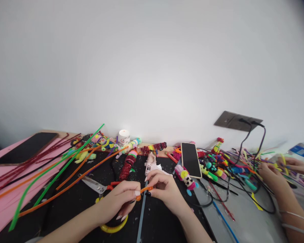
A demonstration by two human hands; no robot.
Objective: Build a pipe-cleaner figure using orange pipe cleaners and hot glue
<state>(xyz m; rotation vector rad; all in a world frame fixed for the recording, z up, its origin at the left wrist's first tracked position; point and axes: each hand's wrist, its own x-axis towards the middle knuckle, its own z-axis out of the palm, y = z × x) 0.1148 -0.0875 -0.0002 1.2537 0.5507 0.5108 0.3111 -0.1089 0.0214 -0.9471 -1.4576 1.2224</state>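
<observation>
A short orange pipe cleaner piece (145, 189) spans the gap between my two hands at the lower centre. My left hand (125, 197) pinches its left end, where the orange is bunched. The other end is between the thumb and fingers of my right hand (160, 189). Scissors (93, 185) with red and yellow handles lie behind and under my left hand, blades open toward the upper left. A pale glue gun (151, 162) rests just beyond my hands. Long orange (73, 175) and green (53, 167) pipe cleaners lie to the left.
Phones lie at the far left (25, 148) and right of centre (191, 160). A white paper roll (124, 137) stands by the wall. Pipe cleaner figures (186, 177) line the back. Black cables (259, 143) hang from the socket. Another person's hands (271, 172) work at the right.
</observation>
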